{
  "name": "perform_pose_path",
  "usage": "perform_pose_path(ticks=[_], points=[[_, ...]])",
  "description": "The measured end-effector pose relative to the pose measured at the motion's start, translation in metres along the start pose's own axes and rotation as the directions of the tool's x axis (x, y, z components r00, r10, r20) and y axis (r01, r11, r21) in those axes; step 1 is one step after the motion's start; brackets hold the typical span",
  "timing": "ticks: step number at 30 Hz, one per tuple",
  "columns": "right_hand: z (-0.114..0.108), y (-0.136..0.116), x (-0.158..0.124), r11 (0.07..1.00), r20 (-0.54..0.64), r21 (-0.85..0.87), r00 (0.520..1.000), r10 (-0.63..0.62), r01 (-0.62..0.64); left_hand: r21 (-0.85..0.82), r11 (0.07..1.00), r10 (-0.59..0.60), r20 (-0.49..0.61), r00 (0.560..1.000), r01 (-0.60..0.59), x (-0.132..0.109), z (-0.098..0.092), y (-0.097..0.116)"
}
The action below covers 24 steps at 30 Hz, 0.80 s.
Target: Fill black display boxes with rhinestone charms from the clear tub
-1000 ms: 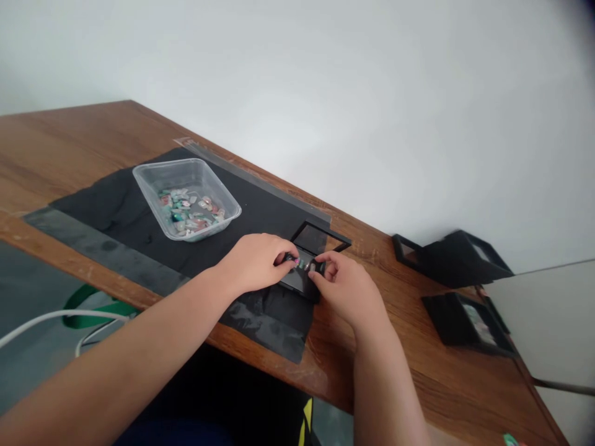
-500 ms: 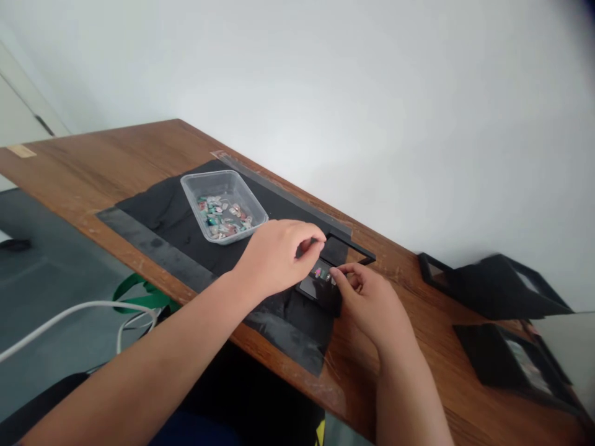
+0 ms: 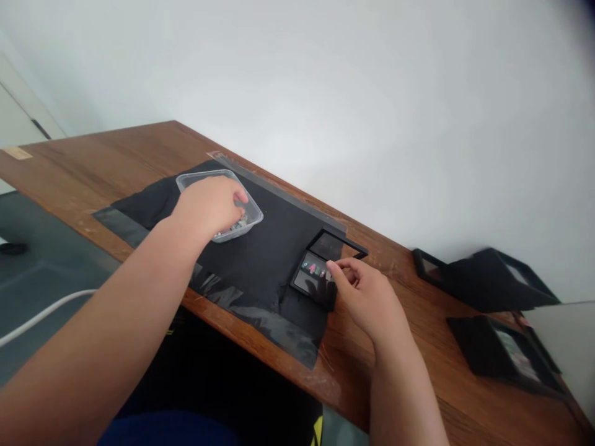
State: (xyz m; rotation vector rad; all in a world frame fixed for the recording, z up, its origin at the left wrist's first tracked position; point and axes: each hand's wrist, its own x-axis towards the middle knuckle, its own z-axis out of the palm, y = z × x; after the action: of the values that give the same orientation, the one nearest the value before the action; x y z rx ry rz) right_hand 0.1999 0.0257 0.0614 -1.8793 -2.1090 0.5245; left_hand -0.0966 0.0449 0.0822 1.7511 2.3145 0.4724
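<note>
Left hand (image 3: pixel 209 201) has shifted from the small black box (image 3: pixel 304 282) to the plastic tub (image 3: pixel 253 213); thumb and finger show a modest gap over the small pieces (image 3: pixel 239 223) inside. Right hand (image 3: pixel 369 297) stays at the box's right edge, thumb and finger narrow; from where I stand, can't tell if they grip anything. Box sits lid (image 3: pixel 325 246) up on black mat (image 3: pixel 274 232), coloured bits (image 3: pixel 313 269) inside. Tub's on the same mat, farther left.

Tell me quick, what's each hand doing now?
Left hand: half-curled over clear rectangular plastic tub; can't tell if holding.
Right hand: curled at open black rectangular case; grip unclear.
</note>
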Motion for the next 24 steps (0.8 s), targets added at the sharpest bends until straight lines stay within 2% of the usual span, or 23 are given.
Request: perform_pose_path(ticks=[3, 8, 14, 19, 24], points=[[0.001, 0.001, 0.0, 1.0, 0.001, 0.012, 1.0, -0.001, 0.001, 0.003, 1.0, 0.029, 0.024, 0.999, -0.029, 0.006, 0.006, 0.002], [0.002, 0.002, -0.001, 1.0, 0.012, 0.017, 1.0, 0.015, -0.015, 0.058, 0.997, -0.054, 0.081, 0.995, 0.05, 0.012, 0.012, 0.004], [0.001, 0.002, -0.001, 0.999, 0.015, 0.034, 1.0, 0.006, -0.006, 0.117, 0.992, -0.068, 0.162, 0.984, 0.05, 0.014, 0.019, 0.01], [0.0, 0.003, -0.001, 0.994, -0.03, 0.093, 0.998, 0.052, -0.049, 0.121, 0.993, -0.014, 0.065, 0.998, 0.006, 0.013, 0.016, 0.013], [0.002, 0.008, 0.0, 0.987, -0.077, 0.158, 0.996, 0.053, -0.04, 0.051, 0.999, -0.012, -0.065, 0.998, 0.015, -0.003, 0.0, 0.013]])
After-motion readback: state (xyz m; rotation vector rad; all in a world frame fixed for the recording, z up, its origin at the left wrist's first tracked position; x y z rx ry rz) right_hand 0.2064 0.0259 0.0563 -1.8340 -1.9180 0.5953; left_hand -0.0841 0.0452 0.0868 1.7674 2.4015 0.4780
